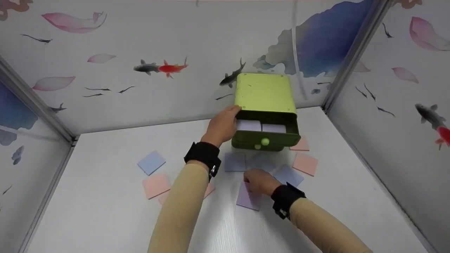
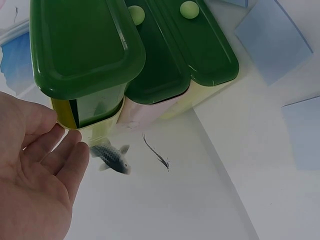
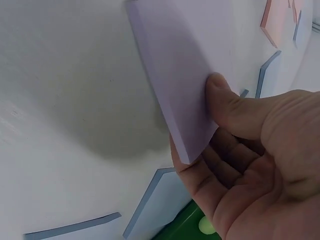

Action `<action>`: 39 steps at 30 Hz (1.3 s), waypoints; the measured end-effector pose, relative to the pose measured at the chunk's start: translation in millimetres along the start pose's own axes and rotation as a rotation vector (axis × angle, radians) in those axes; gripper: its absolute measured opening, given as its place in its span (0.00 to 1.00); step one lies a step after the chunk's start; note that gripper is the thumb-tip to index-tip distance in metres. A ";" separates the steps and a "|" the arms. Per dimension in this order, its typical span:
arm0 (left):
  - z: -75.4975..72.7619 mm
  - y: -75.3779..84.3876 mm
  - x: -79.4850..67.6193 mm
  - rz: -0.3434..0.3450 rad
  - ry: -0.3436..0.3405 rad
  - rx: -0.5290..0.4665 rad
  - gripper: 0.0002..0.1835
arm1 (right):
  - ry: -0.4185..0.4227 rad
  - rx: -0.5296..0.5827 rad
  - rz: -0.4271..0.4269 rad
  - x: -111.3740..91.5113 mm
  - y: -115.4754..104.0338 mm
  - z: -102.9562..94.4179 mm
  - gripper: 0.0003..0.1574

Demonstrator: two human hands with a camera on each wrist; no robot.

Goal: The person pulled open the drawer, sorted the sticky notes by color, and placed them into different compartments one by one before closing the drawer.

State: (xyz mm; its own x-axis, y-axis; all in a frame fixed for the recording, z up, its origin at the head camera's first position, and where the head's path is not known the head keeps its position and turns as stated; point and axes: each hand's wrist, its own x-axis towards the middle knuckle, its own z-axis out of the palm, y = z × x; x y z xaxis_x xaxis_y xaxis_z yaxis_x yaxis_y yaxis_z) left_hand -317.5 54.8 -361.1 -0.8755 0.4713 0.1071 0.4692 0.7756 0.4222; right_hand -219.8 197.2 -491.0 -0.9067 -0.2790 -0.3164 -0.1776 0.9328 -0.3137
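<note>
My right hand [image 1: 262, 181] pinches a thin lilac square [image 3: 185, 75] between thumb and fingers, low over the white table, one corner pointing toward me. My left hand [image 1: 221, 126] rests against the left side of a green drawer box [image 1: 265, 92], fingers touching its upper front corner. In the left wrist view those fingers [image 2: 52, 145] lie fairly straight along the edge; the thumb is not clearly seen. The top drawer [image 1: 288, 140] with its round light-green knob [image 1: 265, 141] is pulled out, and lilac squares [image 1: 249, 125] lie in it.
Blue squares [image 1: 235, 162] lie before the box. Pink squares [image 1: 305, 164] are to its right. On the left are another blue square [image 1: 151, 163] and pink ones [image 1: 156, 185]. Walls painted with fish and petals enclose the white table [image 1: 105, 175].
</note>
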 end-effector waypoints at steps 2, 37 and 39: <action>0.1 0.0 0.1 0.000 0.002 0.000 0.25 | -0.005 -0.005 -0.001 -0.1 -0.9 -2.8 0.03; -4.0 2.6 3.0 -0.012 -0.018 -0.043 0.25 | 0.178 -0.121 -0.067 -54.9 -22.7 -192.4 0.09; -3.8 3.0 3.1 -0.010 -0.014 -0.050 0.24 | 0.231 -0.121 -0.100 -57.6 -18.5 -201.8 0.10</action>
State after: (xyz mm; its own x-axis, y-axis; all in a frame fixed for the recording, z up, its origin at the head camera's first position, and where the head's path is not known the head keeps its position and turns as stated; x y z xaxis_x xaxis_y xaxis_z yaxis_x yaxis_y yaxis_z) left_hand -319.3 57.1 -356.1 -0.8780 0.4700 0.0905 0.4541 0.7584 0.4676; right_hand -241.5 242.0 -286.3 -0.9432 -0.3242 -0.0721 -0.3021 0.9277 -0.2193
